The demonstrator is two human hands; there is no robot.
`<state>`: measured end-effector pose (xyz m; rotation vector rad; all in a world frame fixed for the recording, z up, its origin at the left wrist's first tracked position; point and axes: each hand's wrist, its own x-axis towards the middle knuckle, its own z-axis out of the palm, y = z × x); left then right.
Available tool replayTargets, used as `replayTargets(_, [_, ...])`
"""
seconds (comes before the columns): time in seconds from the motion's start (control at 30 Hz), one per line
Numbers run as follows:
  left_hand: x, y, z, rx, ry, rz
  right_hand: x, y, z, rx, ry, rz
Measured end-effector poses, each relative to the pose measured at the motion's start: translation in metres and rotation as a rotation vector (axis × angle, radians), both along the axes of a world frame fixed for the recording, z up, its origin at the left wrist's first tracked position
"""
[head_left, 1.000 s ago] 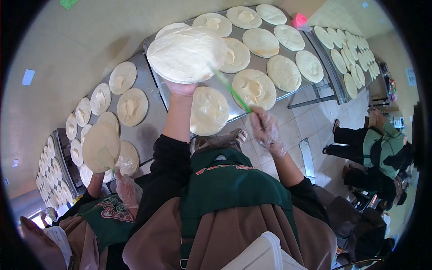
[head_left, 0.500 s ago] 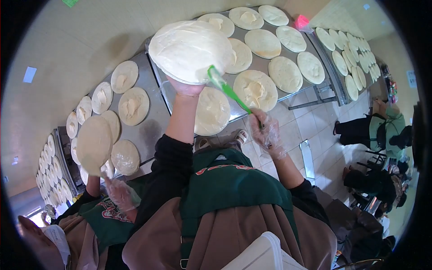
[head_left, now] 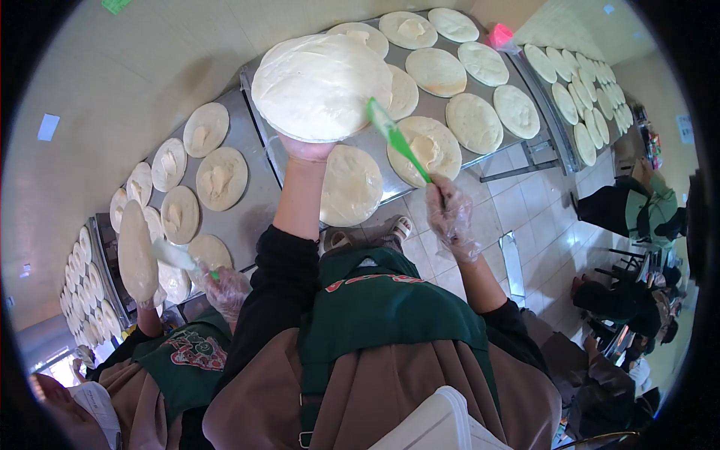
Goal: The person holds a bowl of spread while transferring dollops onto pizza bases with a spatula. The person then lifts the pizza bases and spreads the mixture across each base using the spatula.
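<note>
My left hand (head_left: pixel 307 148) supports a round flatbread (head_left: pixel 322 86) from underneath, its fingers hidden behind the disc. A smooth layer of creamy white spread covers the bread's top. In a clear plastic glove, my right hand (head_left: pixel 452 217) grips the handle of a green spatula (head_left: pixel 397 140). The spatula's smeared blade is at the lower right edge of the held bread; whether it touches cannot be told. Below the raised bread, another flatbread (head_left: pixel 351 186) lies at the table's near edge. Beside the spatula, a flatbread (head_left: pixel 409 161) bears a dollop of spread.
Several flatbreads cover the metal table (head_left: pixel 480 79), and more lie on the left table (head_left: pixel 251 214). At my left, a co-worker in a green apron (head_left: pixel 184 356) holds a flatbread (head_left: pixel 137 251) and a spatula (head_left: pixel 174 255). A pink object (head_left: pixel 500 35) sits at the far corner.
My right hand and the spatula have shifted slightly right, the blade moving toward the bread's edge. The held bread moved a little right. The co-worker's bread turned edge-on and their spatula came into view.
</note>
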<state>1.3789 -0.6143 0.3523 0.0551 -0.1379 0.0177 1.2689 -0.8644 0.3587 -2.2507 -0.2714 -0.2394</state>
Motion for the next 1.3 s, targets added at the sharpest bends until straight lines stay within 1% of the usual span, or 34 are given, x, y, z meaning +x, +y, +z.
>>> replayTargets(0.03, [0.000,0.000,-0.001,0.000,0.000,0.000,-0.002,0.002,-0.003,-0.050,-0.029,0.030])
replayTargets(0.1, [0.002,0.001,-0.003,-0.168,-0.094,-0.082,-0.006,0.006,-0.004,-0.097,-0.060,0.062])
replayTargets(0.17, [0.001,0.000,-0.002,-0.142,-0.093,-0.060,-0.014,0.007,0.001,-0.142,0.040,0.176])
replayTargets(0.23, [0.002,-0.001,-0.002,-0.117,-0.091,-0.043,-0.016,0.008,0.004,-0.093,0.037,0.218])
replayTargets(0.3, [0.004,0.002,-0.004,-0.031,0.011,0.057,-0.015,0.007,0.003,0.010,-0.003,0.190])
replayTargets(0.33, [0.004,0.003,-0.006,-0.031,0.012,0.056,-0.013,0.005,0.001,0.010,-0.001,0.188])
replayTargets(0.4, [0.005,0.004,-0.009,0.080,0.023,0.077,-0.005,0.000,-0.001,0.025,0.087,-0.009])
replayTargets(0.5, [0.002,-0.001,-0.002,0.073,0.040,0.071,0.004,-0.002,0.009,-0.029,0.054,-0.076])
replayTargets(0.57, [0.004,-0.005,-0.003,0.079,0.019,0.087,0.004,-0.001,0.010,-0.027,0.085,-0.084])
replayTargets(0.63, [0.007,-0.009,-0.005,0.085,0.000,0.101,-0.001,-0.001,0.002,-0.157,-0.036,0.024])
replayTargets(0.67, [0.008,-0.011,-0.007,0.073,0.025,0.122,-0.005,0.000,0.001,-0.157,-0.034,0.023])
replayTargets(0.73, [0.011,-0.012,-0.015,0.060,0.049,0.142,-0.012,0.004,0.002,-0.117,0.003,0.129])
replayTargets(0.77, [0.012,-0.012,-0.022,0.115,0.050,0.237,-0.014,0.005,0.005,-0.117,0.003,0.128])
replayTargets(0.8, [0.014,-0.011,-0.030,0.170,0.051,0.332,-0.014,0.007,0.011,-0.105,0.015,0.194])
replayTargets(0.83, [0.011,-0.012,-0.023,0.171,0.051,0.331,-0.015,0.007,0.014,-0.092,0.028,0.259])
replayTargets(0.9, [0.004,-0.013,-0.009,-0.217,-0.278,-0.033,-0.015,0.005,0.011,-0.040,0.039,0.257])
replayTargets(0.97, [0.002,-0.014,-0.005,-0.235,-0.250,-0.043,-0.014,0.000,0.007,0.021,-0.023,0.111])
replayTargets(1.0, [0.001,-0.014,-0.003,-0.254,-0.220,-0.050,-0.009,-0.003,0.003,0.048,-0.004,0.048])
replayTargets(1.03, [0.001,-0.015,0.000,-0.252,-0.222,-0.051,-0.005,-0.006,0.000,0.050,-0.006,0.047])
replayTargets(1.1, [0.000,-0.018,0.004,-0.230,-0.101,-0.030,0.004,-0.009,-0.005,0.128,0.045,-0.069])
replayTargets(1.13, [0.000,-0.020,0.003,-0.229,-0.104,-0.031,0.008,-0.006,0.001,0.115,0.050,-0.081])
replayTargets(1.23, [0.000,-0.026,-0.002,-0.300,-0.084,-0.053,0.009,-0.001,-0.010,0.137,0.060,-0.080])
replayTargets(1.3, [-0.001,-0.032,-0.002,-0.309,-0.051,-0.019,0.004,0.005,-0.009,0.141,0.022,-0.057])
